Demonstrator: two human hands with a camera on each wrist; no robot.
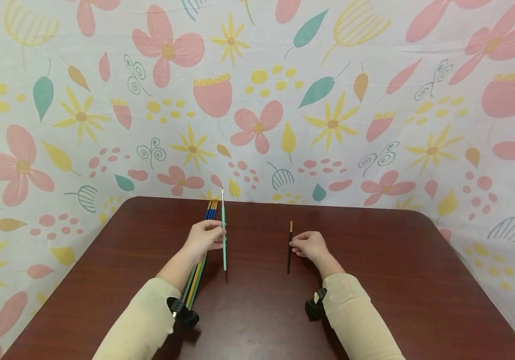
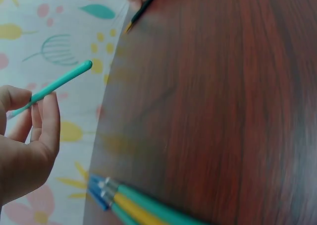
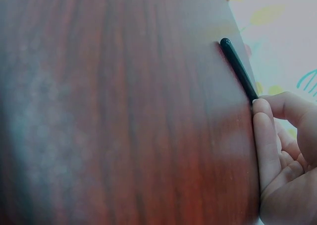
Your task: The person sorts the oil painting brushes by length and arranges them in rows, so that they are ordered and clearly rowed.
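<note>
My left hand (image 1: 203,236) pinches a slim teal paintbrush (image 1: 224,250), held upright with its pale tip at the top. In the left wrist view the rounded end of that teal paintbrush (image 2: 62,80) sticks out past the fingertips. My right hand (image 1: 311,245) pinches a thin black paintbrush (image 1: 290,257) whose golden-brown bristles point away from me. The right wrist view shows the black paintbrush's handle end (image 3: 237,66) just over the table. Beneath my left hand and forearm lies a row of long brushes (image 1: 193,285) with green, yellow and blue parts, partly hidden.
A dark reddish-brown wooden table (image 1: 257,310) spreads beneath both hands. Behind its far edge hangs a white cloth (image 1: 266,55) printed with flowers and leaves. Black wrist cameras (image 1: 184,314) are strapped at both sleeves, the left one beside the row of brushes.
</note>
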